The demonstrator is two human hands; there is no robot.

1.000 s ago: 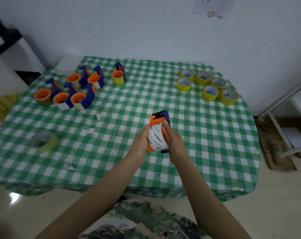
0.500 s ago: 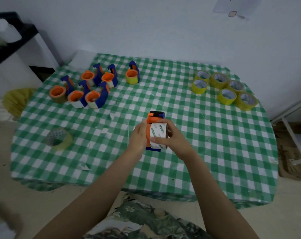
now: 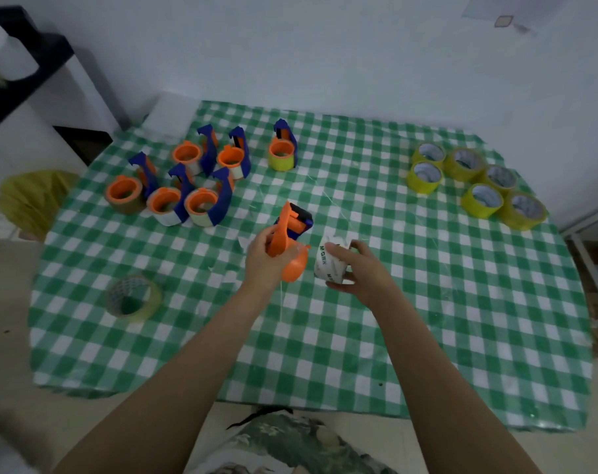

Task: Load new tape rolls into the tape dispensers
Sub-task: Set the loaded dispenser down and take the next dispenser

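Over the middle of the checked table, my left hand (image 3: 265,260) grips an orange and blue tape dispenser (image 3: 289,239). Its orange hub is bare. Just to the right, my right hand (image 3: 359,268) holds a white printed roll core (image 3: 330,263), apart from the dispenser. Several new yellow tape rolls (image 3: 475,181) lie at the back right. Several dispensers (image 3: 195,181) with rolls on them stand at the back left, one (image 3: 283,148) carrying a yellow roll.
A loose yellowish tape roll (image 3: 133,297) lies flat on the green checked tablecloth (image 3: 462,319) at the front left. A black shelf (image 3: 24,73) and a yellow bag (image 3: 27,196) are left of the table. A white wall runs behind.
The white core was on the dispenser with both hands around it. Now my right hand has pulled it off to the right, and my left hand has tilted the dispenser.
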